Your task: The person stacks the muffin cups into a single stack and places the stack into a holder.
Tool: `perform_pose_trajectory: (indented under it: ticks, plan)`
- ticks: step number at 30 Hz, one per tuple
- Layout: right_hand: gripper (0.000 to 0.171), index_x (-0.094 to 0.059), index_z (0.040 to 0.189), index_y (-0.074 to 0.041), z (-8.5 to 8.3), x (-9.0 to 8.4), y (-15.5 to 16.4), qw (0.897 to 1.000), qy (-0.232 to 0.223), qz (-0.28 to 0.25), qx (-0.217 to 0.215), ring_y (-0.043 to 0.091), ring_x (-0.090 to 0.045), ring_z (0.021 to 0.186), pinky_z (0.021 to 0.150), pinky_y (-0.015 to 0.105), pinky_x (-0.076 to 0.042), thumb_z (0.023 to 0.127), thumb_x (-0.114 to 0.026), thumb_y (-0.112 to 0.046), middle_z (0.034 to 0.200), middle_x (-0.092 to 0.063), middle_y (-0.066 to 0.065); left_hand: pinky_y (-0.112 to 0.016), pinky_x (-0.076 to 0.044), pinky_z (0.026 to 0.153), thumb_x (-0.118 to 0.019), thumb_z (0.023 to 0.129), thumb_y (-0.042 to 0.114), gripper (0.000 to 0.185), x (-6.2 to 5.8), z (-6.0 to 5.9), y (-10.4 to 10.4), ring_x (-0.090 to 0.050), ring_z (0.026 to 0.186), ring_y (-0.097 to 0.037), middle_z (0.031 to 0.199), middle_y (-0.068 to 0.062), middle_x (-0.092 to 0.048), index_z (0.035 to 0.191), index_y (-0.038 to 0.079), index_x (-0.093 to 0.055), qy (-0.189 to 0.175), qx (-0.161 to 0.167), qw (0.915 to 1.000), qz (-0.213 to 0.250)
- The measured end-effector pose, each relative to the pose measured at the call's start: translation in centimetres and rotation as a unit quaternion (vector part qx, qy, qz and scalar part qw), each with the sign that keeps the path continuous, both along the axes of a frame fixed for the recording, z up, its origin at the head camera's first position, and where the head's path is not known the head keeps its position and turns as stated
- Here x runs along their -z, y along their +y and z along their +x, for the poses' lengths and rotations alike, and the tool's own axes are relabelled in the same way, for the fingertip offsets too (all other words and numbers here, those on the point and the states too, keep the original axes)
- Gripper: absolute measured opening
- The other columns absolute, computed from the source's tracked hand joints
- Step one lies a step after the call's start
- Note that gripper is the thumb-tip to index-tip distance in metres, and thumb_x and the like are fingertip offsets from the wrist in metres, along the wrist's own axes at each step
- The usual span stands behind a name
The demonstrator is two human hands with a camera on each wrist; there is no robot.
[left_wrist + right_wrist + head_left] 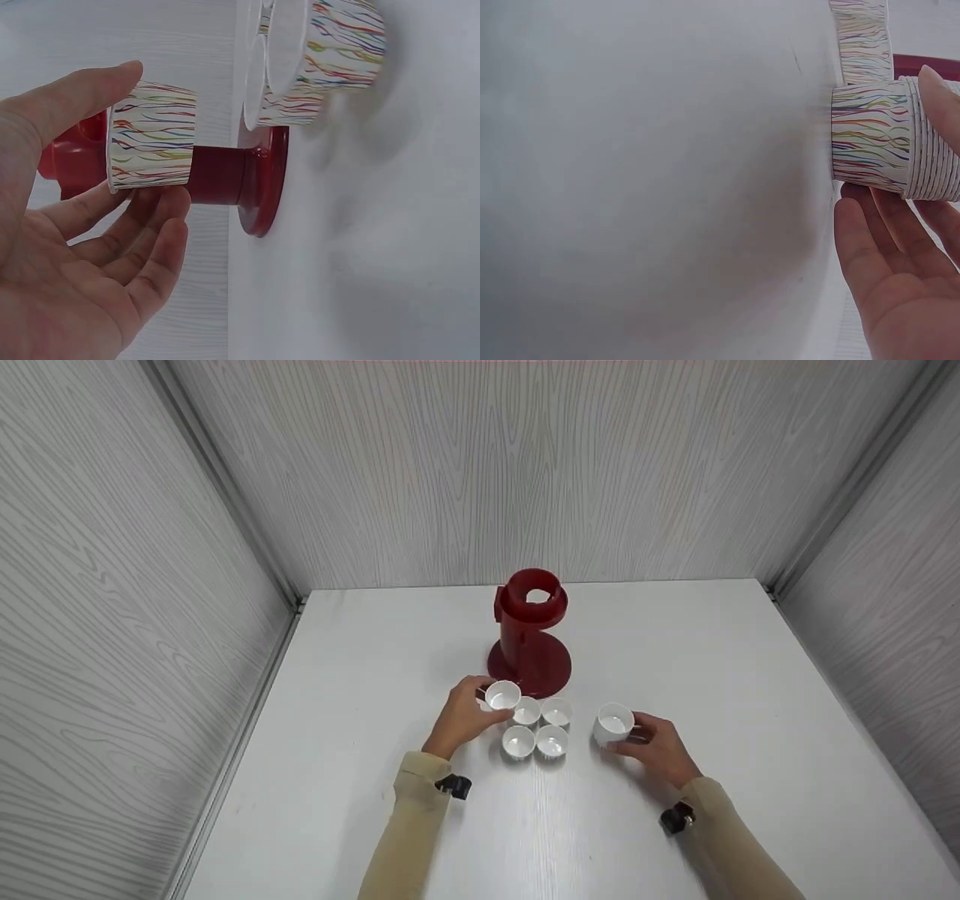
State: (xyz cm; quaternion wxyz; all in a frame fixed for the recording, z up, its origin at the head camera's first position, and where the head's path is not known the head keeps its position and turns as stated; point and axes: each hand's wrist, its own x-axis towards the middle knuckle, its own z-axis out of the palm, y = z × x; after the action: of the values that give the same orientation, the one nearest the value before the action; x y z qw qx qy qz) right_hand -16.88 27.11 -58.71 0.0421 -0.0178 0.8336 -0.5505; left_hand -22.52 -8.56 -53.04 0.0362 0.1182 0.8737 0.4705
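Note:
My left hand (460, 718) pinches a single small paper cup (154, 139) between thumb and fingers. This cup is white with colourful wavy lines, and it is held up off the table. In the head view it overlaps the back left of a cluster of several like cups (518, 743), mouths up. To the right of that cluster, my right hand (663, 751) grips a stack of nested paper cups (874, 139) in the same pattern. Several rims show one above another, and the stack's base is right at the table surface.
A dark red plastic stand (536, 660) with a round base and a ring-shaped top stands just behind the cups. The white table (360, 660) is bounded by pale wood-grain panels (420, 472) at the back and both sides.

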Motion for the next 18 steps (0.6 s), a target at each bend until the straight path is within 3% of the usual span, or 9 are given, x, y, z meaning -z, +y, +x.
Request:
perform_pose_trajectory:
  ticks: [10, 18]
  plan:
    - [0.066, -0.064, 0.138, -0.006, 0.0, 0.1, 0.0, 1.0, 0.015, -0.01, -0.011, 0.031, -0.069, 0.121, 0.097, 0.022, -0.057, 0.079, -0.091, -0.019, 0.136, -0.068, 0.016, -0.042, -0.052, 0.105, -0.087, 0.084, 0.031, 0.064, -2.2, 0.4, 2.3, -0.059, 0.12, -0.03, 0.134, -0.011, -0.062, 0.137, 0.006, -0.061, 0.017, 0.036, 0.9992, -0.003]
    - [0.067, -0.063, 0.139, -0.005, 0.2, 0.0, -0.1, 1.0, 0.009, 0.001, -0.002, 0.033, -0.069, 0.12, 0.095, 0.019, -0.055, 0.08, -0.09, -0.019, 0.136, -0.067, 0.018, -0.045, -0.049, 0.112, -0.088, 0.081, 0.029, 0.062, -3.3, 0.4, 4.3, -0.06, 0.122, -0.025, 0.131, -0.011, -0.064, 0.133, 0.004, -0.064, 0.054, 0.071, 0.9958, 0.022]
